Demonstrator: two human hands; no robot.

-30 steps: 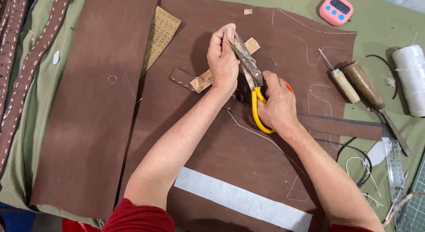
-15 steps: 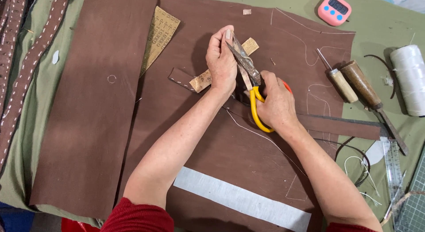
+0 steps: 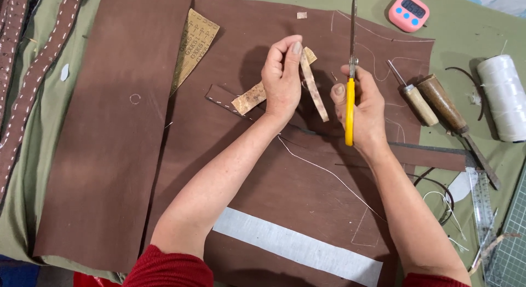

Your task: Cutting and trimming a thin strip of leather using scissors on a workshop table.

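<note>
Leather, a narrow tan strip (image 3: 313,85), hung pinched between the thumb and fingertips of the left hand (image 3: 282,81), its free end dangling down toward the right hand (image 3: 359,109). That right hand was closed around the yellow handle of a pair of scissors (image 3: 350,73), whose shut blades pointed straight up, just beside the strip but apart from it. Under both hands lay a large brown leather sheet (image 3: 263,172), with a short stitched brown piece (image 3: 222,95) and a tan scrap (image 3: 249,98) just left of the left hand. A thin thread (image 3: 329,174) ran across the sheet below the wrists. Further left of the left hand lay a piece of sandpaper (image 3: 194,46) and a second brown sheet (image 3: 115,128). Right of the right hand, two wooden-handled awls (image 3: 433,100) rested on the green table (image 3: 471,29), then a white thread spool (image 3: 501,98). Beyond it sat a pink timer (image 3: 409,12).
</note>
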